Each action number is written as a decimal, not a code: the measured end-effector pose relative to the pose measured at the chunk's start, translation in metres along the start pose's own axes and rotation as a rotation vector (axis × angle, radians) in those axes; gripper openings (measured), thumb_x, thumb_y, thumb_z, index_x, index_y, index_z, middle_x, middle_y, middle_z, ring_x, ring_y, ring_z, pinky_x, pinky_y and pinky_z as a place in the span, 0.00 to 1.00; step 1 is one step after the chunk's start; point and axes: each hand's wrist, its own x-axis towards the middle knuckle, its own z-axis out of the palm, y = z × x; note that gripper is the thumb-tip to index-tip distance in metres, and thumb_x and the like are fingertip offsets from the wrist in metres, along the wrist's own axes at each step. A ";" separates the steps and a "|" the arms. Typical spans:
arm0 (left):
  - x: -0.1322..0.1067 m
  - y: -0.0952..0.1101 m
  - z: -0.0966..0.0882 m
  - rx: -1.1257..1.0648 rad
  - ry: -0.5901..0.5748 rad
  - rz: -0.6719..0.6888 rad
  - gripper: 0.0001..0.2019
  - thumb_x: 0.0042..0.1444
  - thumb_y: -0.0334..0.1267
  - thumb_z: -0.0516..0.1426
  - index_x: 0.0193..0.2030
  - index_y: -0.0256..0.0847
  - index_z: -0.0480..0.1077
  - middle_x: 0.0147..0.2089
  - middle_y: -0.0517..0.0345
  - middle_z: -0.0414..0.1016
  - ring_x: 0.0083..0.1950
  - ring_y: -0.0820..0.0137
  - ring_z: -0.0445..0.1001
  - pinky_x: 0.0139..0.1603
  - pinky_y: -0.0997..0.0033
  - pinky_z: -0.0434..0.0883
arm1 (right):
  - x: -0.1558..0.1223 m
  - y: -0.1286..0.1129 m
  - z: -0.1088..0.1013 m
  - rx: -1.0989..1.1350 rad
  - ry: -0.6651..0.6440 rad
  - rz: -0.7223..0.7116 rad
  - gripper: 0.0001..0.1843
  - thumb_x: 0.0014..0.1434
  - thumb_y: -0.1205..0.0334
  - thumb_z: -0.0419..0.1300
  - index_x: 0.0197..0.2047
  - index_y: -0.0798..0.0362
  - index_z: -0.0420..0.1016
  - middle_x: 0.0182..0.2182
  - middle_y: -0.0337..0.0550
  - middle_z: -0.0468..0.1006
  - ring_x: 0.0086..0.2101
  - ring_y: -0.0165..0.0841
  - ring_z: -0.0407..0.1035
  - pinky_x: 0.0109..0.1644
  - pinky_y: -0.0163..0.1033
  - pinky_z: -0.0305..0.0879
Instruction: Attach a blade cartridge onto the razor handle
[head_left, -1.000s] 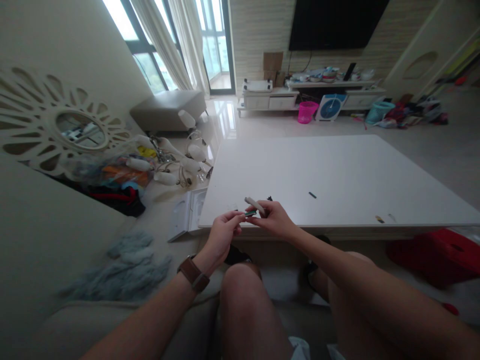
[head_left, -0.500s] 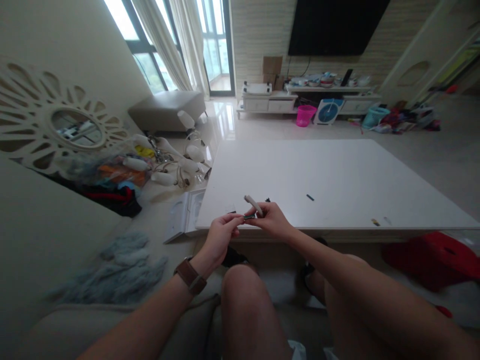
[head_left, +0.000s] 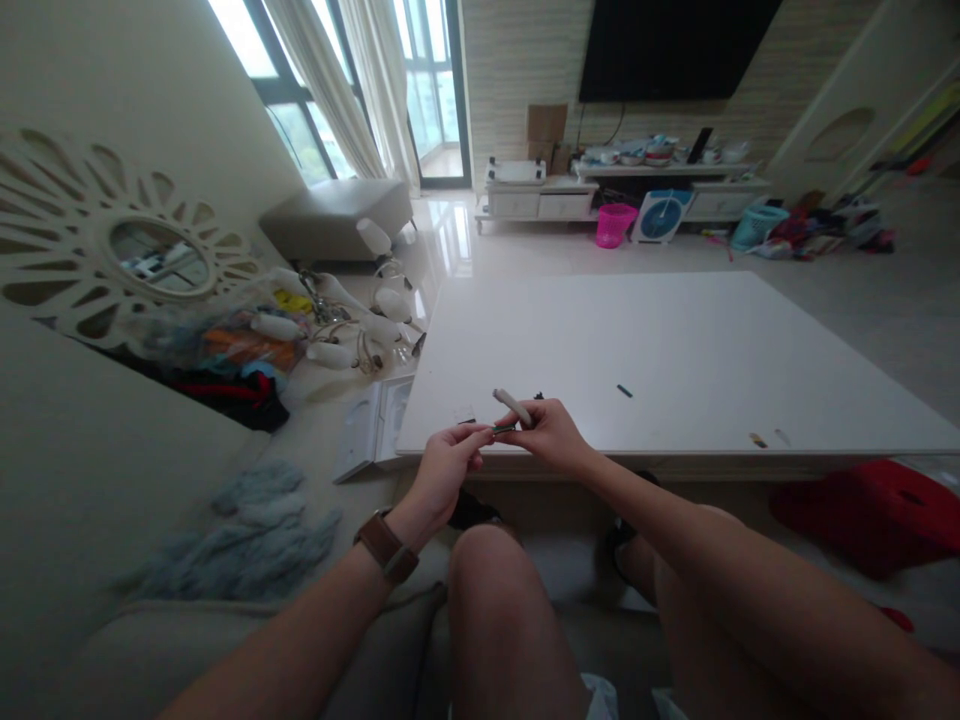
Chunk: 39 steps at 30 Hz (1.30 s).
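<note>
My left hand (head_left: 448, 460), with a brown watch (head_left: 386, 547) on its wrist, pinches one end of a small thin green strip (head_left: 503, 429). My right hand (head_left: 561, 436) has its fingertips closed at the strip's other end. From that same hand a curved grey-white piece (head_left: 513, 405) sticks up, its lower end hidden by the fingers. Both hands are close together over the near edge of a white table (head_left: 675, 340). A small black part (head_left: 538, 396) shows just behind the right hand, and a small dark flat piece (head_left: 466, 420) lies near the left fingers.
On the table lie a dark strip (head_left: 625, 391), a small brown-and-black piece (head_left: 757, 440) and a pale piece (head_left: 782, 436). An open white box (head_left: 358, 435) stands at the table's left. Beyond it a chandelier (head_left: 337, 355) rests on the floor. A red stool (head_left: 870, 515) is at right.
The view has shifted slightly. Both hands stay together with the green strip between them, and the curved grey-white piece tilts a little flatter.
</note>
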 end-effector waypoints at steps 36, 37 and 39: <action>-0.002 0.003 0.002 -0.027 -0.001 -0.003 0.13 0.46 0.44 0.65 0.32 0.35 0.78 0.31 0.57 0.74 0.25 0.79 0.61 0.27 0.76 0.59 | -0.003 0.001 0.003 -0.015 0.051 -0.016 0.14 0.50 0.53 0.71 0.31 0.55 0.79 0.18 0.33 0.63 0.21 0.26 0.53 0.25 0.33 0.47; -0.002 0.004 0.002 -0.028 -0.001 -0.003 0.13 0.46 0.44 0.65 0.32 0.35 0.78 0.31 0.57 0.74 0.25 0.79 0.61 0.27 0.76 0.59 | -0.003 0.000 0.003 -0.010 0.048 -0.020 0.13 0.50 0.53 0.71 0.31 0.55 0.79 0.18 0.33 0.64 0.21 0.26 0.54 0.26 0.33 0.48; -0.002 0.004 0.002 -0.032 0.009 -0.004 0.13 0.44 0.44 0.66 0.32 0.35 0.78 0.31 0.57 0.74 0.25 0.79 0.61 0.26 0.76 0.59 | -0.003 -0.001 0.003 -0.001 0.040 -0.030 0.12 0.51 0.55 0.70 0.32 0.55 0.79 0.19 0.34 0.65 0.22 0.26 0.56 0.27 0.33 0.49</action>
